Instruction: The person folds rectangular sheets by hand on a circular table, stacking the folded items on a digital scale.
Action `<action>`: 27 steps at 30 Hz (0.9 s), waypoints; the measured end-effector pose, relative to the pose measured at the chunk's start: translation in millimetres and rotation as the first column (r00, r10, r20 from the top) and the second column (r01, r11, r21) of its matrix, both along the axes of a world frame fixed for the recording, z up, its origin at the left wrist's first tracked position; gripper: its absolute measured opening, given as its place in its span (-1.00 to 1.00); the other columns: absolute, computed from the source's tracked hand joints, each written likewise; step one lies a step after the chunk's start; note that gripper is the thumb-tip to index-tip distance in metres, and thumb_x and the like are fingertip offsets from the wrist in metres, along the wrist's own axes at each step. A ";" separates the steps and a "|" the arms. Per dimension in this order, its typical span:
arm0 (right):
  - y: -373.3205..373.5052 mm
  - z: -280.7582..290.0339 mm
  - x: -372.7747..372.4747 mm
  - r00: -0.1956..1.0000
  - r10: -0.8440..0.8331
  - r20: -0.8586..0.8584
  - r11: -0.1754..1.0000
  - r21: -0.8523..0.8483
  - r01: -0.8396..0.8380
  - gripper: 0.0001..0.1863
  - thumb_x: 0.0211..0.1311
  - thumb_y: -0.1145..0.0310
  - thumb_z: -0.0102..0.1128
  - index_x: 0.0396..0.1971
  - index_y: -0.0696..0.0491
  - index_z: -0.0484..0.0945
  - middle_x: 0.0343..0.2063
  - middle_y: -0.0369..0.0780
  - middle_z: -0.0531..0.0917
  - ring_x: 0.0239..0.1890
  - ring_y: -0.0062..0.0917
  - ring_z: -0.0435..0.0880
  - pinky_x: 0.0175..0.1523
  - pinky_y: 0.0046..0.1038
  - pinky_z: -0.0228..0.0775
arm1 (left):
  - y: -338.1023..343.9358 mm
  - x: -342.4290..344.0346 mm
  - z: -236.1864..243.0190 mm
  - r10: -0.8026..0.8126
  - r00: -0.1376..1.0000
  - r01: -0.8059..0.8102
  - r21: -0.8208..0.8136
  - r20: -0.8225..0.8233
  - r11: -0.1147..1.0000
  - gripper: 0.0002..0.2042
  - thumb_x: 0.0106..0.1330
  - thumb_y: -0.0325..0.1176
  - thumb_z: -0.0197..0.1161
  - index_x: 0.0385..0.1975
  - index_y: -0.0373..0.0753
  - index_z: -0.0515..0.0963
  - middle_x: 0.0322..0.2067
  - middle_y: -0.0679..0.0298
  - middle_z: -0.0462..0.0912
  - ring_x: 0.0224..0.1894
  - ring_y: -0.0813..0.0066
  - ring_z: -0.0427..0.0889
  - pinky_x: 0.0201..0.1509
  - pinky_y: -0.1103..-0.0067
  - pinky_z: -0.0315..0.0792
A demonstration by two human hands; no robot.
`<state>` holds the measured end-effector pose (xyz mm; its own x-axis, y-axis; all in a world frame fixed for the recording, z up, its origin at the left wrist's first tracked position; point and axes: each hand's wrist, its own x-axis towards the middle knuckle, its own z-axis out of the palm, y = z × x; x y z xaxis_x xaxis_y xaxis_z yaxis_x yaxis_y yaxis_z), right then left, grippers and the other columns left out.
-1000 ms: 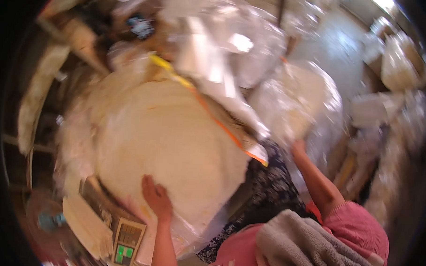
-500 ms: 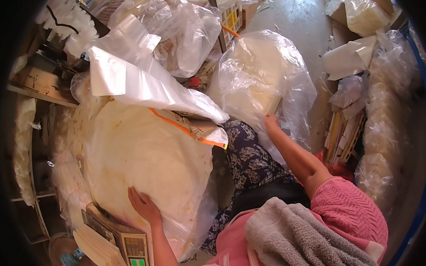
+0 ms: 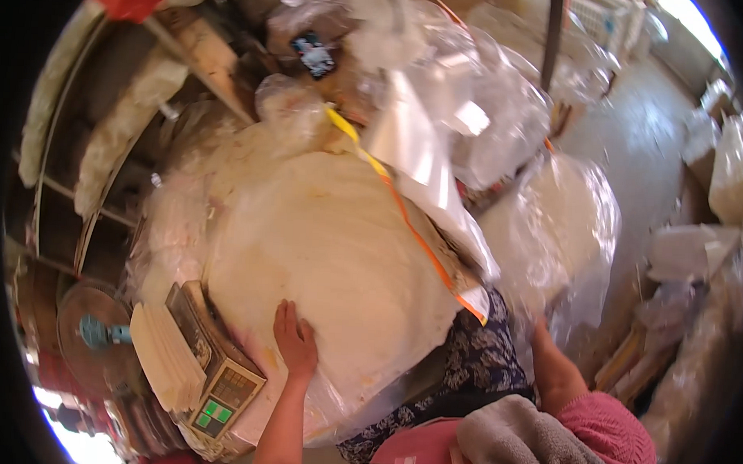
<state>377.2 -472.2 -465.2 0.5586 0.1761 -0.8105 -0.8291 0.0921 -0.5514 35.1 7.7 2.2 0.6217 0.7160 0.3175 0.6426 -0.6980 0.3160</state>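
My left hand (image 3: 296,340) lies flat, fingers stretched, on a broad pale work surface (image 3: 339,231) covered in stained plastic. To its left is a weighing scale (image 3: 227,382) with a stack of thin cream sheets (image 3: 167,356) on top. On my right, a large clear plastic bag (image 3: 560,230) with pale contents stands beside my leg. My right hand (image 3: 540,329) grips the bag's near edge; its fingers are partly hidden and blurred. A white plastic sheet (image 3: 423,152) and an orange-and-yellow strip (image 3: 420,234) run along the surface's far right edge.
A phone-like dark object (image 3: 314,56) lies at the far side. More clear plastic bags (image 3: 502,114) are heaped beyond the sheet. A fan (image 3: 94,333) stands at left, below wooden shelving (image 3: 202,58). Grey floor (image 3: 637,135) stretches away at far right, with bagged goods (image 3: 734,167) along it.
The view has swung left, so the surface, bag and both hands appear further right. My left hand stays flat on the surface, and my right stays at the bag's edge.
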 end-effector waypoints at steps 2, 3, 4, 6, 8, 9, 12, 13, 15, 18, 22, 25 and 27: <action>4.5 4.6 -19.5 0.999 0.034 -0.035 0.999 0.016 -0.034 -0.50 0.38 0.05 -0.21 0.23 -0.14 0.44 -0.05 -0.27 0.63 -0.16 -0.32 0.59 -0.10 -0.26 0.47 | -4.0 -3.5 2.2 -0.013 1.000 0.013 -0.022 -0.012 1.000 -0.54 0.37 -0.43 0.03 0.27 -0.36 0.33 0.31 -0.06 0.30 0.37 -0.04 0.22 0.43 0.23 0.09; 18.5 26.0 -23.1 0.999 -0.009 -0.048 1.000 0.026 0.011 -0.50 0.38 0.06 -0.21 0.22 -0.13 0.45 -0.05 -0.26 0.63 -0.16 -0.32 0.59 -0.10 -0.25 0.47 | -7.3 -9.5 2.9 0.020 1.000 -0.020 -0.019 0.001 1.000 -0.54 0.37 -0.43 0.03 0.27 -0.36 0.33 0.31 -0.06 0.30 0.37 -0.04 0.22 0.43 0.23 0.09; 24.2 38.7 -22.2 0.999 -0.029 -0.043 0.999 0.027 0.030 -0.50 0.38 0.06 -0.20 0.22 -0.13 0.45 -0.05 -0.26 0.63 -0.16 -0.32 0.59 -0.10 -0.25 0.47 | -6.6 -8.8 2.7 0.020 1.000 -0.020 -0.036 0.007 0.999 -0.54 0.36 -0.43 0.04 0.27 -0.34 0.33 0.31 -0.04 0.30 0.37 -0.03 0.21 0.43 0.23 0.09; 32.0 51.5 -15.8 0.999 -0.038 -0.028 0.999 0.022 0.039 -0.51 0.37 0.06 -0.19 0.21 -0.13 0.45 -0.05 -0.26 0.63 -0.16 -0.32 0.59 -0.10 -0.25 0.48 | -5.6 -10.9 0.0 0.035 0.999 -0.034 -0.054 0.015 0.998 -0.54 0.36 -0.42 0.05 0.27 -0.33 0.33 0.32 -0.03 0.30 0.38 -0.03 0.20 0.43 0.22 0.09; 34.6 59.2 -7.5 0.999 -0.046 -0.010 0.999 0.013 0.047 -0.52 0.37 0.07 -0.18 0.20 -0.12 0.46 -0.05 -0.26 0.63 -0.16 -0.33 0.59 -0.11 -0.24 0.48 | -4.3 -7.6 -0.8 0.019 1.000 -0.018 -0.051 0.018 0.999 -0.53 0.35 -0.41 0.06 0.27 -0.33 0.33 0.32 -0.02 0.29 0.38 -0.02 0.20 0.43 0.21 0.08; 37.9 61.5 -5.2 0.999 -0.051 -0.002 0.999 0.010 0.051 -0.52 0.37 0.07 -0.18 0.20 -0.12 0.46 -0.05 -0.26 0.63 -0.15 -0.33 0.59 -0.11 -0.24 0.48 | -4.6 -7.3 -0.6 0.024 1.000 -0.024 -0.050 0.018 0.998 -0.53 0.35 -0.41 0.06 0.27 -0.33 0.33 0.32 -0.02 0.29 0.38 -0.02 0.20 0.43 0.21 0.08; 41.1 65.1 3.1 0.998 -0.065 0.010 0.998 -0.002 0.065 -0.53 0.36 0.08 -0.16 0.18 -0.11 0.46 -0.05 -0.26 0.63 -0.15 -0.33 0.60 -0.12 -0.24 0.49 | -3.8 -1.9 4.2 0.023 0.999 -0.020 -0.066 0.035 0.998 -0.52 0.34 -0.41 0.07 0.27 -0.33 0.33 0.33 -0.02 0.28 0.38 -0.03 0.19 0.43 0.21 0.07; 40.3 66.2 6.8 0.997 -0.070 0.015 0.997 -0.009 0.070 -0.54 0.36 0.08 -0.15 0.18 -0.11 0.47 -0.05 -0.25 0.63 -0.15 -0.33 0.60 -0.12 -0.23 0.49 | -4.6 -0.1 5.5 0.021 0.999 -0.019 -0.068 0.029 0.997 -0.52 0.34 -0.41 0.07 0.27 -0.33 0.33 0.33 -0.02 0.28 0.38 -0.03 0.19 0.43 0.20 0.07; 38.8 67.9 10.1 0.996 -0.080 0.027 0.997 -0.021 0.081 -0.54 0.36 0.09 -0.14 0.17 -0.11 0.47 -0.05 -0.25 0.63 -0.15 -0.33 0.60 -0.12 -0.23 0.49 | -3.4 1.8 6.5 0.021 0.999 -0.019 -0.075 0.027 0.997 -0.53 0.34 -0.41 0.07 0.27 -0.33 0.33 0.33 -0.02 0.28 0.38 -0.04 0.18 0.43 0.20 0.07; 38.3 70.0 9.0 0.995 -0.094 0.037 0.995 -0.038 0.095 -0.55 0.36 0.10 -0.12 0.15 -0.10 0.48 -0.05 -0.25 0.63 -0.15 -0.33 0.60 -0.13 -0.22 0.49 | -1.5 0.4 5.7 0.016 1.000 -0.014 -0.074 0.027 0.997 -0.52 0.34 -0.40 0.07 0.27 -0.34 0.33 0.33 -0.02 0.28 0.38 -0.04 0.18 0.44 0.20 0.06; 39.9 74.7 9.5 0.994 -0.099 0.045 0.993 -0.053 0.101 -0.57 0.35 0.11 -0.10 0.14 -0.09 0.48 -0.05 -0.24 0.63 -0.14 -0.33 0.60 -0.14 -0.22 0.50 | -2.2 -2.2 6.2 0.030 0.999 -0.029 -0.071 0.012 0.997 -0.52 0.33 -0.40 0.08 0.26 -0.34 0.33 0.33 -0.02 0.28 0.38 -0.03 0.19 0.44 0.20 0.04; 41.1 79.6 11.9 0.994 -0.099 0.049 0.993 -0.059 0.102 -0.58 0.34 0.12 -0.08 0.12 -0.08 0.49 -0.06 -0.24 0.63 -0.14 -0.34 0.61 -0.14 -0.21 0.50 | -0.8 -3.8 4.9 0.029 0.999 -0.028 -0.068 0.017 0.997 -0.52 0.32 -0.40 0.09 0.26 -0.34 0.33 0.32 -0.02 0.29 0.38 -0.01 0.20 0.45 0.20 0.04; 41.9 82.7 13.8 0.993 -0.101 0.054 0.993 -0.063 0.104 -0.59 0.34 0.12 -0.07 0.11 -0.08 0.49 -0.06 -0.24 0.63 -0.14 -0.34 0.61 -0.15 -0.21 0.51 | 0.0 -4.2 5.4 0.027 0.999 -0.026 -0.064 0.020 0.998 -0.52 0.32 -0.40 0.09 0.26 -0.34 0.33 0.32 -0.01 0.30 0.38 -0.01 0.20 0.45 0.19 0.04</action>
<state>390.9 -430.3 -382.6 0.6119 0.0631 -0.7884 -0.7878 0.1372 -0.6004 30.9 7.6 7.6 0.5960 0.7514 0.2833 0.6532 -0.6588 0.3733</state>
